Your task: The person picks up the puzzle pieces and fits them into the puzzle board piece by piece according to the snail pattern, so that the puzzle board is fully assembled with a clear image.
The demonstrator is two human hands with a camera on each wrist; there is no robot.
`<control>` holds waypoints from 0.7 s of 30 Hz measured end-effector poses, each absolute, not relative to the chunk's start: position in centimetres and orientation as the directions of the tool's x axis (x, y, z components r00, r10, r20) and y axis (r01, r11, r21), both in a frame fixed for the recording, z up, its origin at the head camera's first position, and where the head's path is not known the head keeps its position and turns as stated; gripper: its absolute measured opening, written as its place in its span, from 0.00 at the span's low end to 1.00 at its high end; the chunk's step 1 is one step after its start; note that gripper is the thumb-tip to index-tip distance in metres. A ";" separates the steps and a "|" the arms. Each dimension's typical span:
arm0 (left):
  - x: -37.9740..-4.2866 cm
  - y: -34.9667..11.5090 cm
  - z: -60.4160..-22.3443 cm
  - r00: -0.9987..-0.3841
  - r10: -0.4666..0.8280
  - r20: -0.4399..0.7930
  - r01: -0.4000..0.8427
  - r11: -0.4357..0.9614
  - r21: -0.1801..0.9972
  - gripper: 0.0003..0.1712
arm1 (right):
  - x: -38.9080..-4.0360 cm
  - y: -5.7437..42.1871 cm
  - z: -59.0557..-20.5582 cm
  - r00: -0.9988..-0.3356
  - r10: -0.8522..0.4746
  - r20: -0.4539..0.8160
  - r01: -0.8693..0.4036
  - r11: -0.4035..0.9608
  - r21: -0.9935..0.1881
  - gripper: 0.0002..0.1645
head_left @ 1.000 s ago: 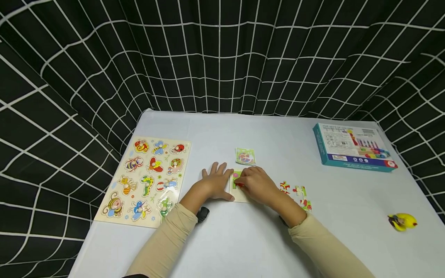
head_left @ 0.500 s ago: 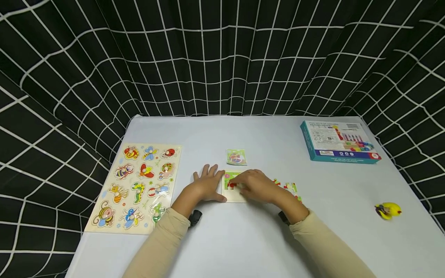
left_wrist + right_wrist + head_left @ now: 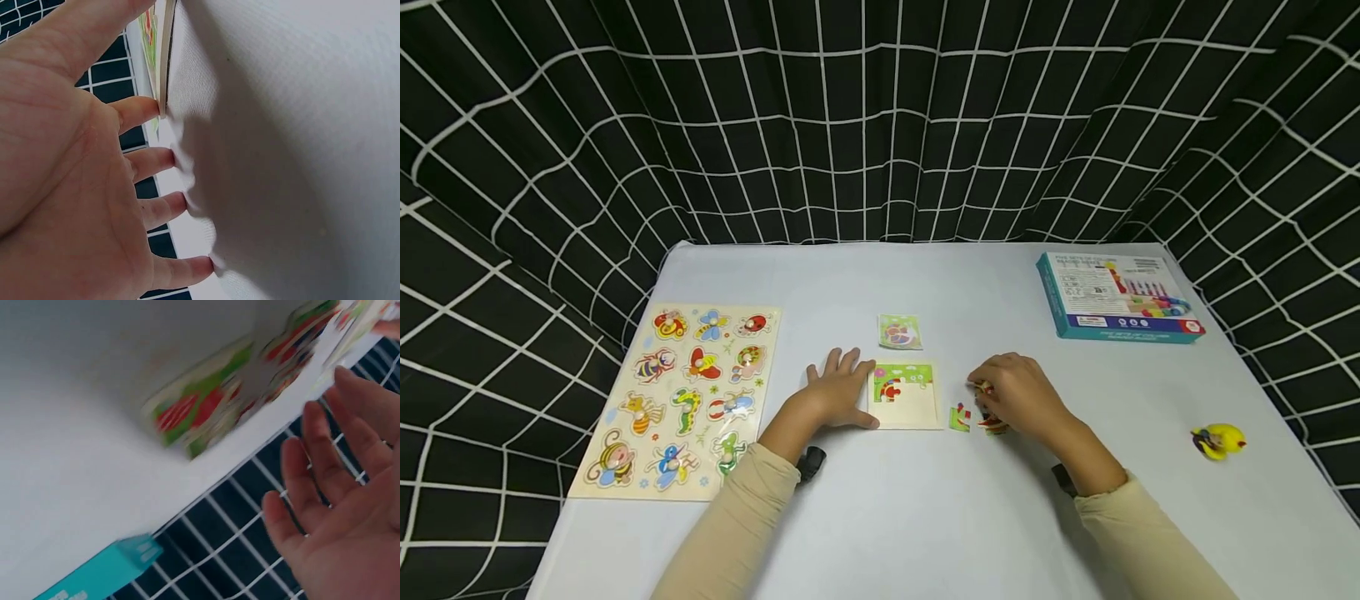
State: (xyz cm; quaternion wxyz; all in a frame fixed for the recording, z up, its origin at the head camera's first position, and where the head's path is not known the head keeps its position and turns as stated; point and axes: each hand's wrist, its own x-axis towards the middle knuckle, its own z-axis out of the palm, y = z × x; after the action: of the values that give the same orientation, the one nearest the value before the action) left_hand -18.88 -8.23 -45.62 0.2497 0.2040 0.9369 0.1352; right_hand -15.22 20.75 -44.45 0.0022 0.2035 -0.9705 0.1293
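A small wooden jigsaw board (image 3: 917, 415) lies mid-table, its upper left part filled with green and red pieces (image 3: 891, 383). My left hand (image 3: 833, 397) is spread against its left side, thumb and index finger touching the edge. In the left wrist view, the fingertips (image 3: 164, 161) rest on the cloth beside the board's edge (image 3: 165, 62). My right hand (image 3: 1018, 396) is over the loose jigsaw pieces (image 3: 959, 417) right of the board. The right wrist view shows its fingers apart and loosely bent near these blurred pieces (image 3: 194, 412), with no piece visibly held.
A small picture card (image 3: 899, 332) lies just behind the board. On the left is a large wooden insect peg puzzle (image 3: 692, 367). A teal-sided box (image 3: 1120, 298) stands at the back right, with a yellow toy duck (image 3: 1219, 440) nearer the right front.
My right hand has moved from over the board rightward to the loose pieces, uncovering the board. The left hand keeps its place at the board's edge. The head view has shifted slightly.
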 end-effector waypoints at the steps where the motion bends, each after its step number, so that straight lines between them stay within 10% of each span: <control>1: -18.9 -8.3 -45.6 -0.792 0.449 -0.413 0.314 0.880 0.356 0.57 | -15.2 21.1 -44.5 -0.923 -0.382 0.055 -0.383 0.892 -0.241 0.15; 21: -18.9 -8.4 -45.4 -0.793 0.448 -0.413 0.314 0.881 0.354 0.57 | -15.7 20.7 -45.2 -0.884 -0.458 0.098 -0.468 0.857 -0.215 0.16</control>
State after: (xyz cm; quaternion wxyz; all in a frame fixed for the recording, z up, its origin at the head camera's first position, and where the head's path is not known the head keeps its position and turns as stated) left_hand -18.87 -8.39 -45.42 0.2498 0.2033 0.9371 0.1347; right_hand -15.68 20.75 -45.17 0.0215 0.2402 -0.9634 0.1167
